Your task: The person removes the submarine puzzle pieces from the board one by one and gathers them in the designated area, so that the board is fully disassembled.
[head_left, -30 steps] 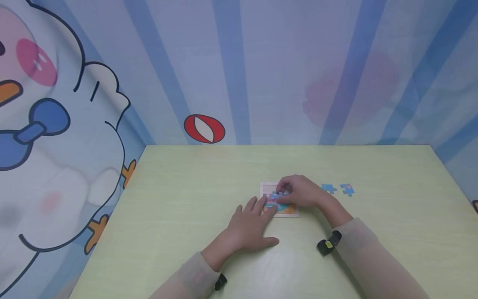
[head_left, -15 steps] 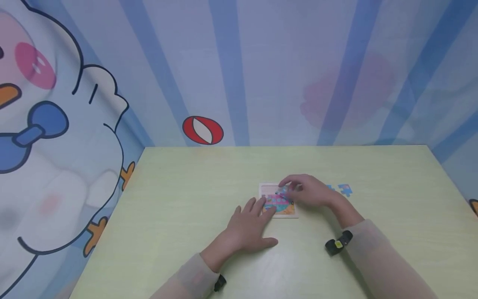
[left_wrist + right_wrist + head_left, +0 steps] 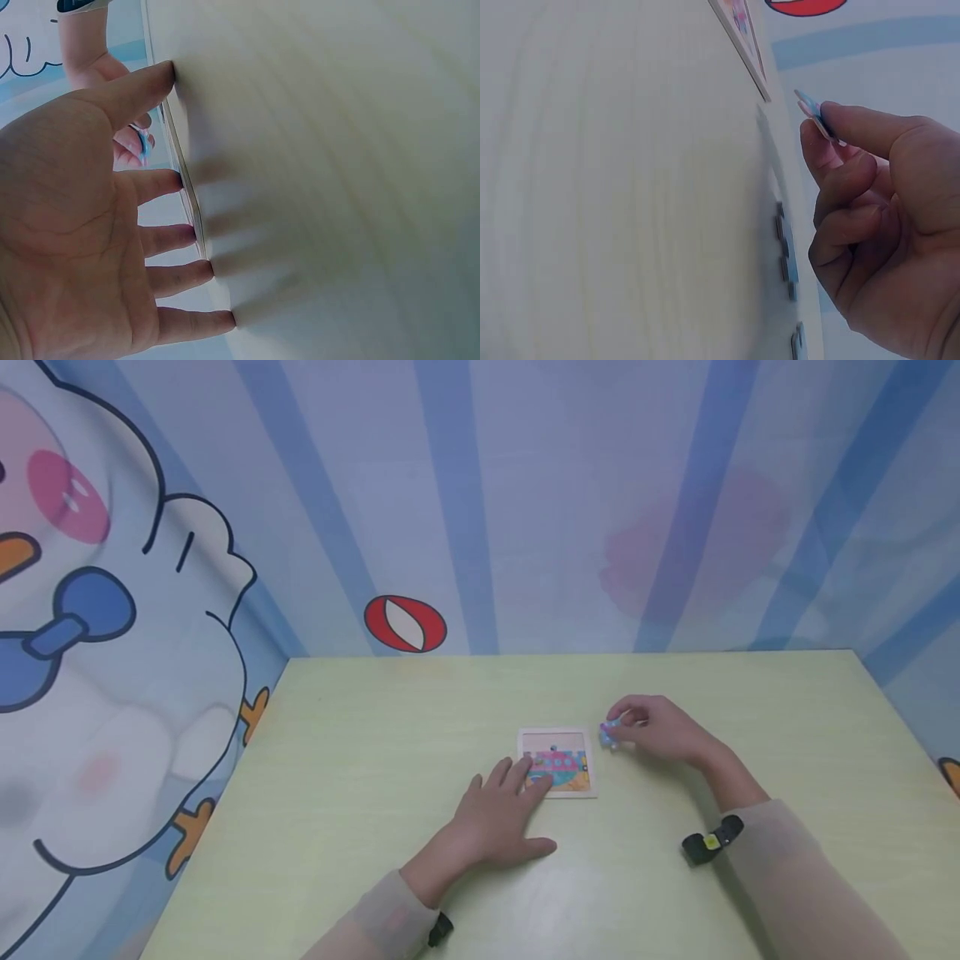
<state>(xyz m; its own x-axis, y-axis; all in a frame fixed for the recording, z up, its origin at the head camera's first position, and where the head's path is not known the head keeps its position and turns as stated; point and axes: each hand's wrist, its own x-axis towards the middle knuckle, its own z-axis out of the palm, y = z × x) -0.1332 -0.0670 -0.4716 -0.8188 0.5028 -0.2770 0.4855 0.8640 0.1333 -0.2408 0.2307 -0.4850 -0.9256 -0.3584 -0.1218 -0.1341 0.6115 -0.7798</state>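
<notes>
A small square jigsaw puzzle (image 3: 576,763) lies in its pale frame (image 3: 595,777) on the table, its lower part filled with a pink and blue picture and its top strip bare. My left hand (image 3: 495,818) spreads straight fingers over the frame's lower left, fingertips pressing down, as the left wrist view also shows. Just right of the frame, my right hand (image 3: 663,727) pinches a blue puzzle piece (image 3: 815,112) between thumb and index finger, above the table. Its other fingers curl into the palm.
More loose puzzle pieces (image 3: 787,251) lie on the table below the right hand in the right wrist view; that hand hides them in the head view. The pale wooden table (image 3: 390,718) ends at a printed blue curtain (image 3: 540,527) at the back.
My right hand has lifted the puzzle piece out from over the puzzle and carried it right, past the frame. The left hand stays in place.
</notes>
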